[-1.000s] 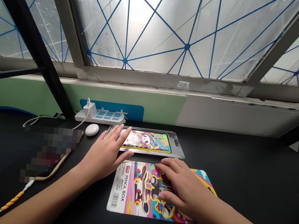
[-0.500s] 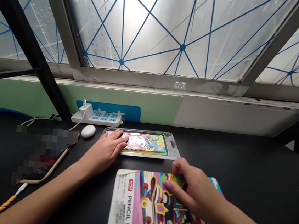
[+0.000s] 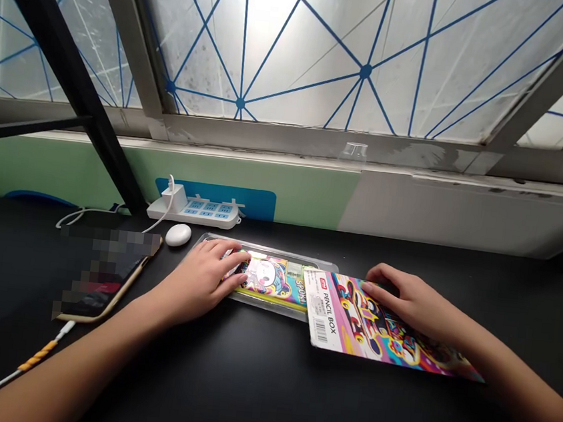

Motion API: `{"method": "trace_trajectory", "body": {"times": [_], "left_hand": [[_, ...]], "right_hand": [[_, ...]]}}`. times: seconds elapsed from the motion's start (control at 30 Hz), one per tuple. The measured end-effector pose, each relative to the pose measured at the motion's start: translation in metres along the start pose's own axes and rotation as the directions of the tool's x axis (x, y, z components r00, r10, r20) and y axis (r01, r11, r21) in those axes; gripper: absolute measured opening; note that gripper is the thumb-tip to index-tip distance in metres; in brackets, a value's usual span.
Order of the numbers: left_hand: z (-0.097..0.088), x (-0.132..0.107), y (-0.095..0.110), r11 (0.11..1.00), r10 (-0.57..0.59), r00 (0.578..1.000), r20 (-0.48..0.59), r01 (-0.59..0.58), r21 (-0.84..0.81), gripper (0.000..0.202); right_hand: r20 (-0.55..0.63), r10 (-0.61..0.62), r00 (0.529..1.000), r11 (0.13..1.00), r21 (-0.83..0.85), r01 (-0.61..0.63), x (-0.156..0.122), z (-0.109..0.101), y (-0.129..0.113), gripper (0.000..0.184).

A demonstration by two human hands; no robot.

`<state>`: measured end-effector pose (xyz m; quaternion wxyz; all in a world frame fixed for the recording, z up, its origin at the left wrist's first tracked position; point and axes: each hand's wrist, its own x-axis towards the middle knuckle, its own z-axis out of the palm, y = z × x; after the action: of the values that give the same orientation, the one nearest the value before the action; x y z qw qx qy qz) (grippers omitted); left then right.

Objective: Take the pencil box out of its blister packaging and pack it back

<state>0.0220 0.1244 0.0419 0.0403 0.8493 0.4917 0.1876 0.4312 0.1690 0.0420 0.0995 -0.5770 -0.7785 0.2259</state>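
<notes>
My left hand [image 3: 201, 276] lies with its fingers curled over the left end of a colourful cartoon-printed pencil box [image 3: 277, 281], which sits in a clear plastic blister tray [image 3: 266, 305]. My right hand [image 3: 413, 302] presses on the right part of a printed cardboard backing card marked "PENCIL BOX" [image 3: 345, 318]. That card lies flat, and its left end overlaps the right end of the tray, hiding that corner of the tray.
A black desk carries a white power strip [image 3: 193, 212], a small white oval case [image 3: 178, 234], a gold-edged phone [image 3: 103, 279] with its screen blurred, and a braided cable [image 3: 37, 356]. A black metal bar crosses the left side, below a taped window.
The card has slid away from the front of the desk, up and to the right, with my right hand, and now overlaps the tray. My left hand stays on the pencil box.
</notes>
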Motion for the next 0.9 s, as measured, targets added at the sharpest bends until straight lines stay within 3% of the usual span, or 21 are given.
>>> {"method": "trace_trajectory", "body": {"times": [0.13,0.3,0.6,0.9], "left_hand": [[0.000,0.001,-0.004,1.000,0.013,0.999,0.043,-0.013,-0.005,0.042],[-0.005,0.004,-0.009,0.993,0.026,0.997,0.077,-0.016,-0.119,0.041],[-0.008,0.004,-0.014,0.980,0.007,0.998,0.069,0.006,-0.199,0.038],[-0.004,0.004,-0.022,0.980,0.016,0.998,0.065,-0.003,-0.200,0.040]], "right_hand": [[-0.007,0.037,0.999,0.999,0.040,-0.036,0.000,0.007,-0.008,0.045],[0.017,0.088,0.996,0.994,0.068,-0.089,0.002,0.002,0.004,0.052],[0.030,0.114,0.993,0.989,0.086,-0.116,0.000,-0.002,0.010,0.052],[-0.008,0.154,0.988,0.981,0.118,-0.152,-0.002,-0.019,0.018,0.055]]}}
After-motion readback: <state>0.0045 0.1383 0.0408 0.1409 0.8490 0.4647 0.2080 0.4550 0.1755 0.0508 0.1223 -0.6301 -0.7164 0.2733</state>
